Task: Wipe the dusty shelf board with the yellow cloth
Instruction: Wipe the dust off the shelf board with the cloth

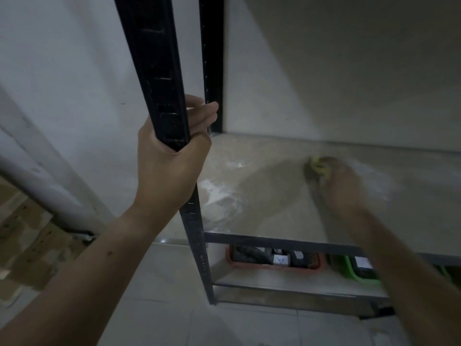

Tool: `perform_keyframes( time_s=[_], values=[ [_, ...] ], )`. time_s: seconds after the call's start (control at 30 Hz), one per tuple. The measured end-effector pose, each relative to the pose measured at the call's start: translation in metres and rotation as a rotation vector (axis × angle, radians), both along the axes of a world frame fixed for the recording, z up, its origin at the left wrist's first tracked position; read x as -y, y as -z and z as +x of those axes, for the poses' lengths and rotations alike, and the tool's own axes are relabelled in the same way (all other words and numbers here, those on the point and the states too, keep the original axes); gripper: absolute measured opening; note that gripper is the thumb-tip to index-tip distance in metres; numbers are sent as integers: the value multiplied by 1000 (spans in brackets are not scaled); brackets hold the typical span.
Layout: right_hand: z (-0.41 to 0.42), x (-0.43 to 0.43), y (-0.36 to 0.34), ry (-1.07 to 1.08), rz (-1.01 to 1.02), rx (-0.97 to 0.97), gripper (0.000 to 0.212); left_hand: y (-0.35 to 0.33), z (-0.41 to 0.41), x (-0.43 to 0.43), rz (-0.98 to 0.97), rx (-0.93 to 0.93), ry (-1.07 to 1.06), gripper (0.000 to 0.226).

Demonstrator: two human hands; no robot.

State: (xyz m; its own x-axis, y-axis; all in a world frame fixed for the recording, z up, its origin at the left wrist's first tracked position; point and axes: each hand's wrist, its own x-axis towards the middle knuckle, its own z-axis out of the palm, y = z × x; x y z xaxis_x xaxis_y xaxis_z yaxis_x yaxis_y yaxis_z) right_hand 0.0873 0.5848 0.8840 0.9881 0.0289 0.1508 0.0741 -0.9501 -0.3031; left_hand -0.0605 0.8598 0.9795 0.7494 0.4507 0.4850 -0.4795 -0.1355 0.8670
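Right hand [340, 186], blurred, clutches cloth [319, 166] at fingertips, on board [274, 186]; left hand [172, 156] grips post [159, 71].

The shelf board [287, 196] looks like matt, pale beige board, its finish dulled by white powdery dust that lies thickest toward 9 o'clock and in a streak at 3 o'clock. The yellow cloth [319, 166] reads as soft, matt fabric, bunched and blurred. The front upright [162, 83] is dark painted metal with punched slots, scuffed and faintly glossy; the rear upright [212, 66] has the same dark painted finish. The board's front rail [274, 239] is grey metal with a dull sheen. Below, at 6 o'clock, an orange-red basket [274, 267] and a green basket [354, 273] look like smooth plastic. The wall [349, 71] is flat matt paint. The floor [174, 295] is pale tile, slightly glossy.
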Motion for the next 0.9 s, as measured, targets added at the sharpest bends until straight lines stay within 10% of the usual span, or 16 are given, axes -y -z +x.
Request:
perform_keyframes(
  time_s=[0.2,0.43,0.63,0.77,0.9],
  values=[
    [-57,-156,11,-503,162,-68,41,-1,-2,-2,19,-5,-16,29],
    [-60,-112,1,-634,93,54,48,1,0,-1,30,0,-11,30],
    [-25,-64,-35,-329,1222,-356,43,2,-2,-2,29,-13,8,26],
    [13,33,-56,-77,1439,-213,36,0,-2,-1,32,2,11,30],
    [46,118,-27,226,694,-53,39,4,0,-3,57,29,3,30]
  ],
)
